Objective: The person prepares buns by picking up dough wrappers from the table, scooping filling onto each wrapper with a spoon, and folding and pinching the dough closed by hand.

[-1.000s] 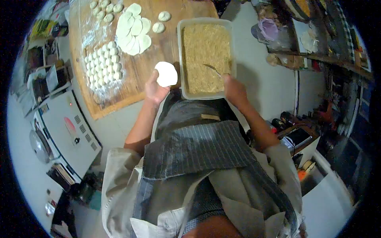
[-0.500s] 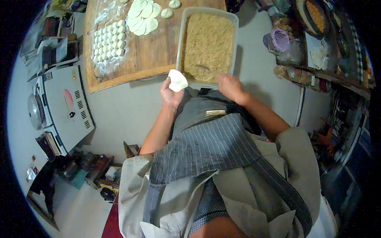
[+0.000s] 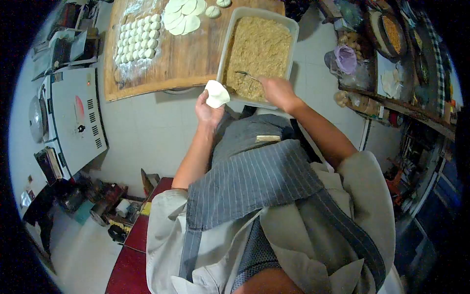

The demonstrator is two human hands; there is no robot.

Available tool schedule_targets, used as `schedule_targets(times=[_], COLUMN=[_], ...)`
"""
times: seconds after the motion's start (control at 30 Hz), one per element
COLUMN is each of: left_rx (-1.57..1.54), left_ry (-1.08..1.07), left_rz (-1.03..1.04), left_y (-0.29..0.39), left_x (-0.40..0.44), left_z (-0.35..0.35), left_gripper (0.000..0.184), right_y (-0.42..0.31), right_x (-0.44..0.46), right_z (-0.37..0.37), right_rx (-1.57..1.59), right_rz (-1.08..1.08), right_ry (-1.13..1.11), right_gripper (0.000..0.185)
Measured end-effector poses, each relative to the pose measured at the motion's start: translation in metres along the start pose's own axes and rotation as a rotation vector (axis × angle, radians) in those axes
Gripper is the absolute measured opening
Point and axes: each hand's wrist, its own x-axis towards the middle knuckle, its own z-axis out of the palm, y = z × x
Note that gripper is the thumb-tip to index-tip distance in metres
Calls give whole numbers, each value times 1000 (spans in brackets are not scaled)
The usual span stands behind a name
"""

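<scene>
My left hand (image 3: 209, 111) holds a round white dough wrapper (image 3: 217, 94) just off the front edge of the wooden board, by the near left corner of the tub. A spoon (image 3: 246, 75) is gripped in my right hand (image 3: 279, 93), its bowl over the brownish filling (image 3: 259, 46). That filling lies spread through a rectangular translucent plastic tub (image 3: 295, 36). Whether the spoon carries any filling is hard to make out. Flat dough wrappers (image 3: 185, 22) overlap in a pile on the board, with rounded dough pieces (image 3: 213, 12) near them.
The wooden board (image 3: 193, 59) also bears rows of small dough lumps (image 3: 139, 39) on its left. A white cabinet (image 3: 81, 117) stands at left. Shelves at right hold a purple bag (image 3: 345, 59) and a basket of orange grains (image 3: 391, 35).
My right hand has moved up slightly and left, and the spoon now shows clearly over the filling. My left hand still holds the wrapper. The whole view has shifted a little.
</scene>
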Motion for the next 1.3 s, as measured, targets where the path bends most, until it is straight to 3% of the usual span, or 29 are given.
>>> schedule_targets(times=[0.1,0.27,0.37,0.77,0.9,0.97,1.0,1.07,1.1,1.17,1.23,1.3], left_rx=[13,17,76,73,96,102,103,192,193,451,465,319], left_ry=[-30,-100,-7,18,-22,-72,-76,72,65,137,60,-94], left_rz=[12,-36,-17,-43,-21,-24,-21,105,113,159,70,-55], left_y=[1,3,3,5,6,9,11,16,17,16,7,-8], left_x=[-1,4,1,4,2,0,-2,-9,-8,-8,-5,-2], left_z=[4,2,9,9,7,10,14,28,34,50,67,82], left_gripper=[39,41,41,40,41,43,43,42,42,42,39,39], right_y=[4,3,-5,-10,20,34,31,13,11,6,-5,-11], right_x=[-1,-2,-4,-2,-4,-4,-5,-17,-23,-35,-46,-55], right_z=[16,9,-8,-9,17,23,7,-41,-43,-48,-45,-34], right_rx=[2,-33,-3,149,384,710,708,983,981,1079,997,857], right_rz=[-104,-116,-100,-53,-157,-82,-86,440,431,466,371,34], right_ry=[44,-104,-165,-354,-200,-193,-189,-487,-483,-343,-215,223], right_gripper=[17,17,17,20,21,19,19,21,21,21,23,24])
